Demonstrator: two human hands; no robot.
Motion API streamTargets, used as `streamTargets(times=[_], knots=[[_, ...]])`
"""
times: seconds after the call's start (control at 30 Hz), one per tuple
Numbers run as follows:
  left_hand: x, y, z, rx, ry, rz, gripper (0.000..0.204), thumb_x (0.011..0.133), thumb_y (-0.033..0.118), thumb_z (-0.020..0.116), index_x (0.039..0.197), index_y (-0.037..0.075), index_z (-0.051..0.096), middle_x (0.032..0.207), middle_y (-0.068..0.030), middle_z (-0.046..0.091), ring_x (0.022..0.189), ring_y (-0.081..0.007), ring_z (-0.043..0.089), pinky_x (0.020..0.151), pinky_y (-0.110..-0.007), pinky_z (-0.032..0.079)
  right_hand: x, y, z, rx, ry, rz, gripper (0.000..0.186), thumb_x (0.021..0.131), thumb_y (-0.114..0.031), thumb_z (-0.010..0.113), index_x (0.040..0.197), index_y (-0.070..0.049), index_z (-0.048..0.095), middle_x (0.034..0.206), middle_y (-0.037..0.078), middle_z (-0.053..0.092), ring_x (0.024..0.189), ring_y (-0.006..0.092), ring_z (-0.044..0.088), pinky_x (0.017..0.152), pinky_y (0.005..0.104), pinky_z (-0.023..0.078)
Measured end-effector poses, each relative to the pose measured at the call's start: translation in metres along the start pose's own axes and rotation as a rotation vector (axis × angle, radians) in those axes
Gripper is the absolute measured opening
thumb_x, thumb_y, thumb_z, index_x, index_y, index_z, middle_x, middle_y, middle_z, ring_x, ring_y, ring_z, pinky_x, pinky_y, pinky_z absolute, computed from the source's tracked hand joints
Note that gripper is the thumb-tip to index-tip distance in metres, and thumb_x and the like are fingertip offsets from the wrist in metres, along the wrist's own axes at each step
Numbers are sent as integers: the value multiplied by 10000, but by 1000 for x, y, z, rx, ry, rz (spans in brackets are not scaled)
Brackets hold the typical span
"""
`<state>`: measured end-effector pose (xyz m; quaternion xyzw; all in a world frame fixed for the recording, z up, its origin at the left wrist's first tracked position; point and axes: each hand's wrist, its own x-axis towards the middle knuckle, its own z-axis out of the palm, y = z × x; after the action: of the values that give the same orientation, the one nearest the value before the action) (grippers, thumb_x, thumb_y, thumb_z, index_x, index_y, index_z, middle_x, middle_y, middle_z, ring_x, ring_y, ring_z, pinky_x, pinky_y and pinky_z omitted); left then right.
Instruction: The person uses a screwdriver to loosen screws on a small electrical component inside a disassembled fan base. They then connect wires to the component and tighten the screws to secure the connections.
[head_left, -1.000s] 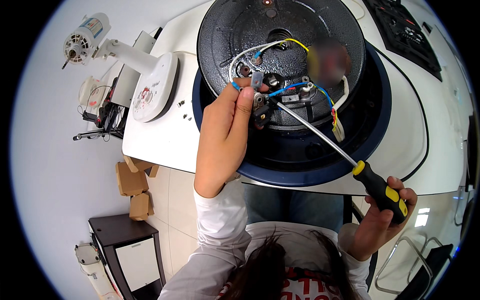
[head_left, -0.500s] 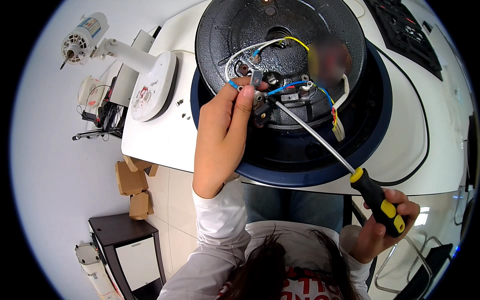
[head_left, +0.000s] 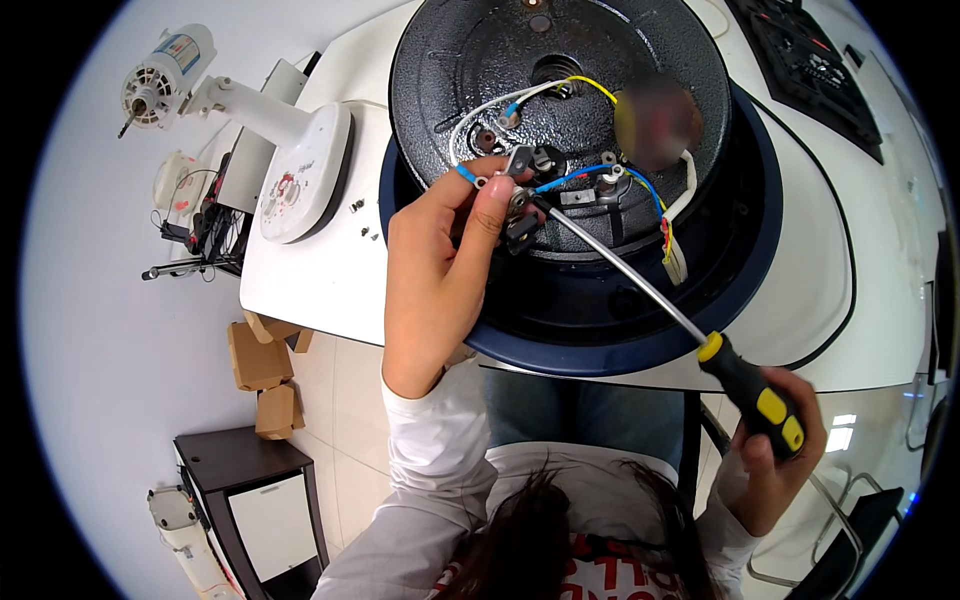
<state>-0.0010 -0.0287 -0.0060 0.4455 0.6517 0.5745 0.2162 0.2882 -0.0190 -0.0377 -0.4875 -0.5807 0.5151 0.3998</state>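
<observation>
My left hand (head_left: 440, 270) pinches a small wired part (head_left: 519, 205) with metal tabs and black pieces, above the rim of a black metal base (head_left: 420, 80). My fingers partly hide this part; it could be a thermostat or switch. Beside it, a white wire with a blue sleeve (head_left: 464, 173) ends in a ring terminal. The right hand (head_left: 780, 450) is wrapped round the black and yellow handle of a screwdriver (head_left: 640, 278). Its tip meets the wired part next to my left thumb. Blue, yellow and white wires (head_left: 660, 190) run over the base.
The base rests in a dark blue round housing (head_left: 640, 355) on a white table (head_left: 310, 290). Small screws (head_left: 362, 206) lie to the left by a white fan stand (head_left: 312, 180). A black cable (head_left: 853, 250) curves round the right, below a black tool case (head_left: 810, 75).
The wired part has tilted slightly in my left fingers. My right hand has shifted its grip on the screwdriver handle, fingers now curled more round its outer side.
</observation>
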Motion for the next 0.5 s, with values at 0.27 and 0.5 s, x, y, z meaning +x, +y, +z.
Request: streamTargets(times=[0.27, 0.5], knots=[[1, -4, -2, 34, -19, 82, 246, 981, 153, 546, 1091, -55, 621, 807, -110, 691, 738, -118, 637, 699, -235, 480, 12, -4, -9, 749, -683, 622, 805, 916, -571, 465, 1262, 156, 445, 688, 93, 525, 440, 90, 477, 372, 176, 320], [1, -8, -7, 44, -94, 109, 278, 998, 174, 512, 1128, -52, 607, 855, -98, 684, 747, -121, 630, 719, -233, 479, 25, -26, -12, 916, -625, 853, 642, 929, -356, 530, 1286, 149, 360, 762, 110, 499, 385, 56, 377, 339, 160, 317]])
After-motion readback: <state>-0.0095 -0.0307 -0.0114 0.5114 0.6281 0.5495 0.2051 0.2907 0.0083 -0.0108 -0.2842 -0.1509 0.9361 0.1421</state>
